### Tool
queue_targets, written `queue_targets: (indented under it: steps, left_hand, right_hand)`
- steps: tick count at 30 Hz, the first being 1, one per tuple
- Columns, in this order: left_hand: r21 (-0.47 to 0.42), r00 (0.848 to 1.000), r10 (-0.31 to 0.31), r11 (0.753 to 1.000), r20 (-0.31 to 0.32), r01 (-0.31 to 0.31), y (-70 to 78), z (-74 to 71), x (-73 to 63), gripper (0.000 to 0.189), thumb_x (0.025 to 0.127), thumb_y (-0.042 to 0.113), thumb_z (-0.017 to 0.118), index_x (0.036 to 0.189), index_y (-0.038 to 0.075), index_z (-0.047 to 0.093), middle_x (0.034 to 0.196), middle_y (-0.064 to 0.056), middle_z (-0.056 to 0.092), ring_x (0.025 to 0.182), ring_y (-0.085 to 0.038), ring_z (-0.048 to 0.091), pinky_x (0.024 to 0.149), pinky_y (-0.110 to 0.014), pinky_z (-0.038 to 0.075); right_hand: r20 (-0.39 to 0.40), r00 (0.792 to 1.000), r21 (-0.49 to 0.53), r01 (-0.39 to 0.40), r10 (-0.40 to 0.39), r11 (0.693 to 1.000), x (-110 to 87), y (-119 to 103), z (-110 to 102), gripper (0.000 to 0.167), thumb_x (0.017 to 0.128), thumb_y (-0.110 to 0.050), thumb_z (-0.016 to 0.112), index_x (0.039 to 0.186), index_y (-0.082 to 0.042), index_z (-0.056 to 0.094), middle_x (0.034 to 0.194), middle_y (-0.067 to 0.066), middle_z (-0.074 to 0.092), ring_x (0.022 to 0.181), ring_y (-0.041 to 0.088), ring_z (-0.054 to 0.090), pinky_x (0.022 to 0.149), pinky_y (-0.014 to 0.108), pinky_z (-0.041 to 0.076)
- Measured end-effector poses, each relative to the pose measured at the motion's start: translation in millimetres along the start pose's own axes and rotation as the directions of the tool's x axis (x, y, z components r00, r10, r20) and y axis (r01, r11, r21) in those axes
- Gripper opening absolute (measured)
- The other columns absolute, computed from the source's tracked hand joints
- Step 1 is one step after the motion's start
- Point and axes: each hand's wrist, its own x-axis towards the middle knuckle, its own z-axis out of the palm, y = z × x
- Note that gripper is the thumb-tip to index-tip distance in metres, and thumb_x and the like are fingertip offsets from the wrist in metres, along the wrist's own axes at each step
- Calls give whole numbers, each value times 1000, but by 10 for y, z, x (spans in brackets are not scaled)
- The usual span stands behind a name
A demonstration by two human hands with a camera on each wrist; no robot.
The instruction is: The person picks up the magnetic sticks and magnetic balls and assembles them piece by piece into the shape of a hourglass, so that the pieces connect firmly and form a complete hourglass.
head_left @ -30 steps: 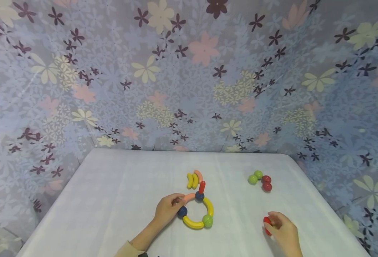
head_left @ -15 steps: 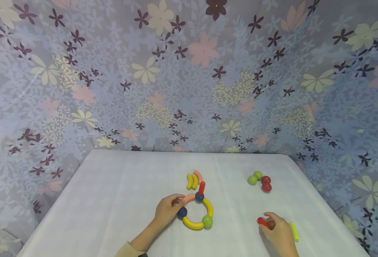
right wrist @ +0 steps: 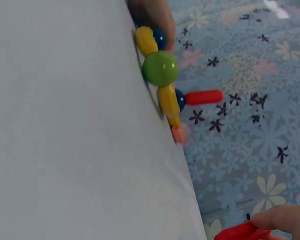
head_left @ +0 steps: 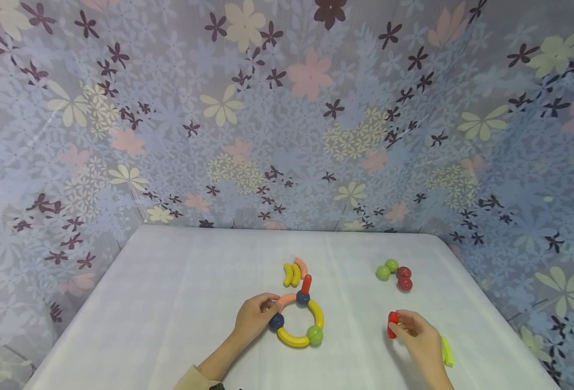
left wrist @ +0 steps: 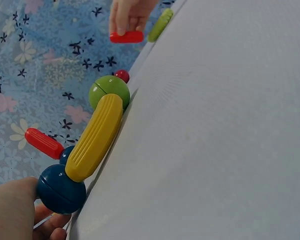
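Note:
A ring of toy rods and balls lies on the white-covered table. It joins a yellow curved rod (head_left: 294, 339), a green ball (head_left: 315, 335), a second yellow curved rod (head_left: 317, 314), a rear blue ball (head_left: 303, 298), an orange curved rod (head_left: 288, 299) and a left blue ball (left wrist: 61, 189). From the rear blue ball a red straight rod (left wrist: 44, 143) sticks upward. My left hand (head_left: 256, 319) grips the ring's left side, where orange rod meets blue ball. To the right, my right hand (head_left: 421, 338) pinches another red rod (head_left: 392, 325) above the table, apart from the ring.
Behind the ring lie two short yellow curved rods (head_left: 292, 275) and another orange curved rod (head_left: 301, 267). Two green balls (head_left: 384, 272) and two red balls (head_left: 405, 284) sit at the back right. A lime-green rod (head_left: 447, 352) lies beside my right hand.
My right hand has moved left and away from me with the red rod, which now points upright. The lime-green rod has come into view behind it. My left hand and the ring stay put.

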Motion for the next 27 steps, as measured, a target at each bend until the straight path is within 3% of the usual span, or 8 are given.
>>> queue_targets:
  steps: [4,7,10,12,18,27]
  left_hand:
    - [2,1000,-11,1000,9,11,-5,-4,8,25,87,34,66,104,16,70,83,4,68,70,-5,51,61,-18,40]
    - [9,1000,1,1000,14,-1,-8,-2,11,26,88,36,65,105,16,70,84,4,69,68,-5,50,61,-18,40]
    - [7,1000,6,1000,14,-6,-7,0,14,27,87,36,65,105,16,70,84,4,69,71,-4,53,62,-18,41]
    - [3,1000,9,1000,12,-9,0,-6,16,26,87,34,65,104,16,71,84,4,69,72,-4,54,62,-19,42]
    - [-1,1000,13,1000,13,-13,32,-29,8,26,88,33,65,105,15,70,84,3,69,70,-4,52,61,-19,40]
    - [-3,1000,8,1000,20,-8,32,-39,2,24,88,33,64,104,16,71,81,5,69,67,-3,49,60,-18,38]
  right_hand:
    - [38,999,138,5,-10,990,34,-113,78,36,83,-10,71,117,0,63,96,3,72,74,-10,56,70,12,48]
    - [75,997,221,-3,-14,975,42,-209,153,38,83,-12,72,117,1,62,87,-14,70,76,-9,58,71,13,49]
    - [118,993,292,-16,-19,956,22,-306,241,38,83,-12,72,117,1,62,82,-22,66,77,-7,60,72,15,49]
    - [145,989,328,-11,-39,945,-3,-372,310,36,83,-9,71,116,2,62,82,-19,67,78,-5,61,72,16,50]
    - [217,968,411,28,-127,911,-119,-574,543,30,80,1,70,109,2,63,92,7,71,79,3,64,72,19,53]
    - [271,922,439,137,-277,888,-258,-702,806,23,75,3,73,98,0,66,89,7,69,79,4,62,73,21,52]
